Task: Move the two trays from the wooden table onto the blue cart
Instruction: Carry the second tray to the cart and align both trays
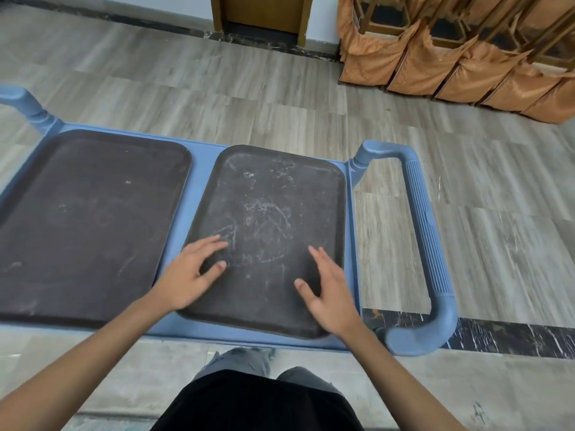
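Two dark, scuffed rectangular trays lie side by side on the blue cart (199, 181). The left tray (84, 219) fills the cart's left half. The right tray (273, 194) sits slightly skewed beside it, close to the cart's right end. My left hand (189, 272) hovers over the near left corner of the right tray, fingers spread, holding nothing. My right hand (329, 290) is over that tray's near right corner, also with fingers apart and empty. Whether the fingertips touch the tray surface is unclear. The wooden table is out of view.
The cart's ribbed blue handle (426, 231) loops out on the right; another handle (28, 107) rises at far left. Stacked chairs with orange covers (451, 57) stand at the back right. A wooden door (264, 10) is at the far wall. Tiled floor surrounds the cart.
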